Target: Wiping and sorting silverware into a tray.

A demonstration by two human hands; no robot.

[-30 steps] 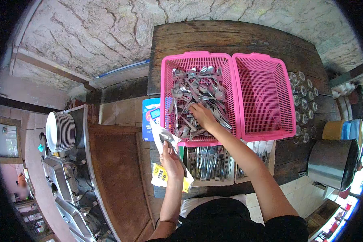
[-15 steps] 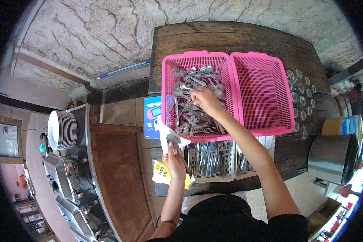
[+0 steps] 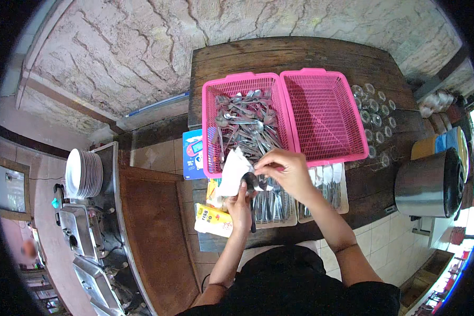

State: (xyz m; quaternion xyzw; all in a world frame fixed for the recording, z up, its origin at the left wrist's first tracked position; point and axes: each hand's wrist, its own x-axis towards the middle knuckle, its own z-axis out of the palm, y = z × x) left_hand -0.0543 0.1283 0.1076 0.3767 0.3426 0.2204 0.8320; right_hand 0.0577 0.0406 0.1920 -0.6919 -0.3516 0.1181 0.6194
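Note:
My left hand [image 3: 240, 211] is closed around a spoon and a white paper tissue [image 3: 234, 176]. The spoon [image 3: 250, 182] has its dark bowl up against the tissue, its handle pointing down past my fingers. Right beside it, my right hand [image 3: 288, 171] is closed in a pinch at the tissue's edge; what sits between its fingertips is too small to make out. Beyond both hands lies a pile of loose forks and spoons [image 3: 246, 124] in the left pink basket [image 3: 209, 113]. Just in front, partly behind my hands, a cream cutlery tray [image 3: 279, 224] holds forks.
A second pink basket [image 3: 326, 113] adjoins on the right, with upturned glasses [image 3: 375, 120] past it. A yellow-and-white tissue pack [image 3: 214, 220] and blue box [image 3: 193, 152] lie left. Another tray of wrapped cutlery [image 3: 326, 192] sits right. A big pot [image 3: 424, 184] stands far right.
My right hand has come out of the cutlery pile, toward me, to the tissue. My left hand has moved right and slightly up with the spoon and tissue. The view has shifted a little.

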